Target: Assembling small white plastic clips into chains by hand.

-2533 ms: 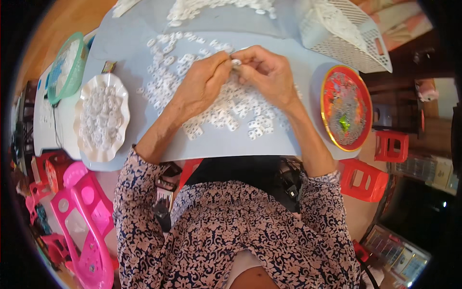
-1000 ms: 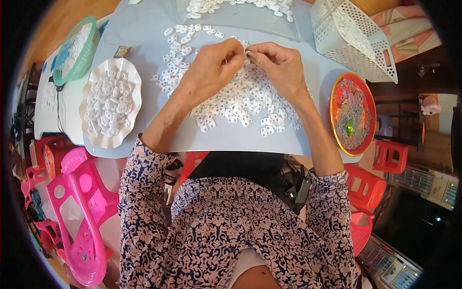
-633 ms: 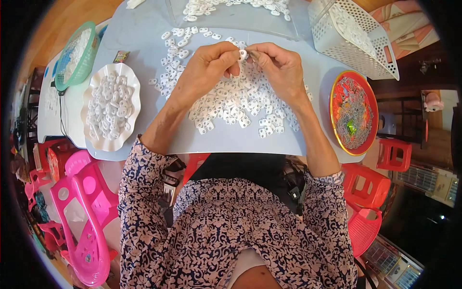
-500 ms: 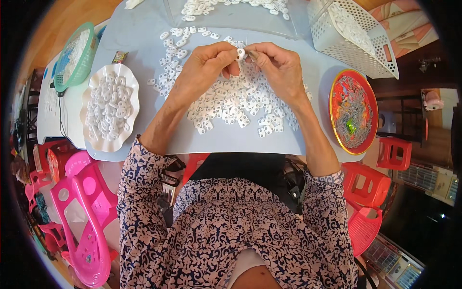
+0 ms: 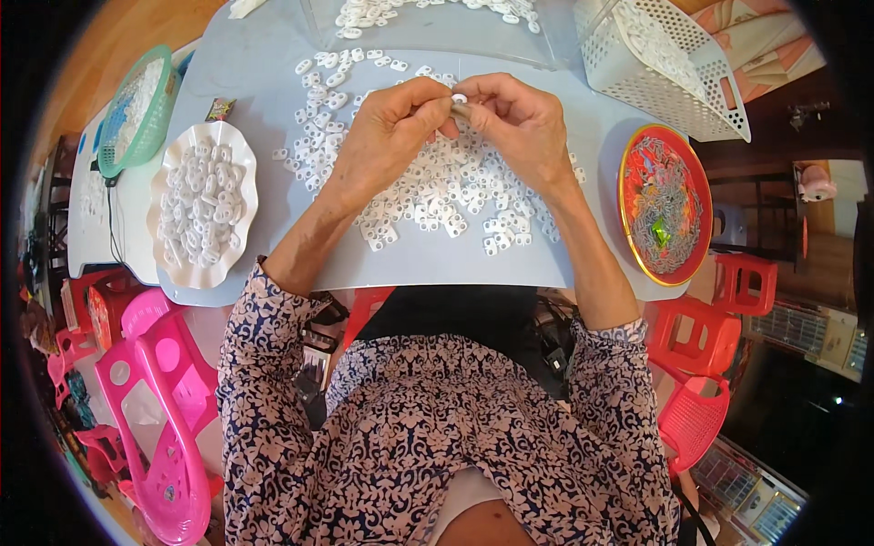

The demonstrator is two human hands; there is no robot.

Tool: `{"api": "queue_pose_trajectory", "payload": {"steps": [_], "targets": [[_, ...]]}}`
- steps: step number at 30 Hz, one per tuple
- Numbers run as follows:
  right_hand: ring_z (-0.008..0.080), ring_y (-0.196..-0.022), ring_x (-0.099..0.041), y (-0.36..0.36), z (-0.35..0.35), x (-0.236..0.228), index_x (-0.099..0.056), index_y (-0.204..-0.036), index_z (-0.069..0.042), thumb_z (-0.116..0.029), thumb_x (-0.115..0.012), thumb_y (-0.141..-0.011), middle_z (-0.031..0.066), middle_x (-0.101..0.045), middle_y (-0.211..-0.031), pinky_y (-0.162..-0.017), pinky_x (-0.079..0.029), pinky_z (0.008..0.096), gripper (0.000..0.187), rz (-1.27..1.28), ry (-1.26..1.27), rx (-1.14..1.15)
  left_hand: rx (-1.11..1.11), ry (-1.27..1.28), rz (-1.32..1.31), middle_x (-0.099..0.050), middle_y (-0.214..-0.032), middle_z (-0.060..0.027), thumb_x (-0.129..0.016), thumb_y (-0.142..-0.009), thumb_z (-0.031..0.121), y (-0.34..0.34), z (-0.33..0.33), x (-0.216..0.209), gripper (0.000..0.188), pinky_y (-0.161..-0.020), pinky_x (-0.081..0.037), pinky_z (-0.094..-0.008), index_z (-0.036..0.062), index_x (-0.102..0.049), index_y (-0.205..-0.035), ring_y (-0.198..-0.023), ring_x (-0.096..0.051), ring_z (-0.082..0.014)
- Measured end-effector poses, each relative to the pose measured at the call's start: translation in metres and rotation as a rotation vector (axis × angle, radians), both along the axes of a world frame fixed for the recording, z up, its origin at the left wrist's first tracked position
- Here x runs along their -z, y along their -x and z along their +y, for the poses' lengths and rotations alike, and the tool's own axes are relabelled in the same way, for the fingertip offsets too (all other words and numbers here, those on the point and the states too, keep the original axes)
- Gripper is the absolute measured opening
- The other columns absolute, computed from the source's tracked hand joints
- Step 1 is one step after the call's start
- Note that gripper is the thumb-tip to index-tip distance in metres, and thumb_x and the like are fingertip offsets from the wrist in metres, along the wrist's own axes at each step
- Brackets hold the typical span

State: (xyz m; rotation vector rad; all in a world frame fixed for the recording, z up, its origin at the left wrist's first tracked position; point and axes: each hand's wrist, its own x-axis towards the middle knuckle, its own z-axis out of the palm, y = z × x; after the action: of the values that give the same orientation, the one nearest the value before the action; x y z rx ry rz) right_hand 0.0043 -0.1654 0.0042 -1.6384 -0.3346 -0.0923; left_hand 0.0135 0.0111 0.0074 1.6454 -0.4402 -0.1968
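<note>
A small white plastic piece (image 5: 460, 98) is pinched between the fingertips of my two hands, above the middle of the table. My left hand (image 5: 401, 123) is closed on its left side. From the right, my right hand (image 5: 514, 118) is closed against the same piece; anything else between those fingers is hidden. Beneath both hands spreads a loose heap of white two-holed plastic pieces (image 5: 428, 196). Similar pieces fill a white scalloped dish (image 5: 162, 246) on the left. On the right, a red gold-rimmed tray (image 5: 701, 241) holds a tangle of small grey metal parts (image 5: 669, 218).
A green basket (image 5: 162, 114) of white pieces stands at far left. A white perforated basket (image 5: 637, 86) is at the back right, beside a clear bin (image 5: 537, 50) of pieces. A small packet (image 5: 219, 109) lies behind the dish. Pink chairs (image 5: 168, 455) and red stools (image 5: 696, 337) flank me.
Both hands have drawn closer together around the white piece, and the right fingertips now press against it. The piece has turned, and less of it shows.
</note>
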Motion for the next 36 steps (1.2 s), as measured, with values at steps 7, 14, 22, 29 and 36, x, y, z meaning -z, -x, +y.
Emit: {"api": "queue_pose_trajectory", "payload": {"steps": [7,14,22,29,36], "targets": [[0.0084,-0.063,-0.057,0.001,0.002,-0.004,-0.066,-0.091,0.0,0.003,-0.064,-0.077,0.0037,-0.065,-0.076,-0.059,-0.048,0.0219,0.015,-0.222,0.145,0.109,-0.043,0.021,0.089,-0.062,-0.07,-0.0042,-0.05,-0.093,0.022,0.0,0.003,-0.007,0.025,-0.062,-0.044,-0.0236,0.0002,-0.062,-0.09,-0.065,-0.052,-0.0087],[0.0152,-0.071,-0.064,0.003,0.005,-0.01,-0.066,-0.086,0.001,0.004,-0.066,-0.074,0.0081,-0.067,-0.086,-0.065,-0.052,0.025,0.013,-0.436,0.243,0.096,0.087,0.208,0.318,-0.063,-0.072,-0.0058,-0.047,-0.095,0.024,0.001,0.005,0.0,0.03,-0.064,-0.045,-0.0247,-0.0019,-0.062,-0.089,-0.066,-0.053,-0.0098],[0.0112,-0.075,-0.061,0.0,-0.002,-0.001,-0.066,-0.095,0.001,0.001,-0.062,-0.082,0.0074,-0.066,-0.085,-0.069,-0.049,0.0227,0.014,-0.219,0.053,0.094,0.019,0.15,0.168,-0.063,-0.073,-0.0049,-0.049,-0.094,0.016,0.001,-0.001,-0.004,0.022,-0.065,-0.045,-0.0234,-0.0015,-0.061,-0.096,-0.067,-0.054,-0.0092],[0.0071,-0.068,-0.056,0.0,-0.001,-0.007,-0.065,-0.099,0.002,-0.003,-0.058,-0.087,0.0039,-0.064,-0.078,-0.064,-0.048,0.0214,0.015,-0.057,0.022,0.063,-0.005,0.056,0.055,-0.063,-0.073,-0.004,-0.049,-0.092,0.012,0.002,0.0,-0.004,0.02,-0.065,-0.045,-0.0232,-0.0019,-0.061,-0.097,-0.068,-0.054,-0.0082],[0.0065,-0.069,-0.059,0.001,-0.002,-0.003,-0.066,-0.099,0.001,-0.004,-0.059,-0.085,0.004,-0.066,-0.08,-0.061,-0.048,0.0208,0.016,-0.007,-0.047,0.019,-0.064,-0.042,0.03,-0.063,-0.074,-0.003,-0.051,-0.09,0.013,0.003,-0.006,-0.012,0.018,-0.066,-0.044,-0.023,-0.0014,-0.061,-0.096,-0.069,-0.054,-0.0093]]}}
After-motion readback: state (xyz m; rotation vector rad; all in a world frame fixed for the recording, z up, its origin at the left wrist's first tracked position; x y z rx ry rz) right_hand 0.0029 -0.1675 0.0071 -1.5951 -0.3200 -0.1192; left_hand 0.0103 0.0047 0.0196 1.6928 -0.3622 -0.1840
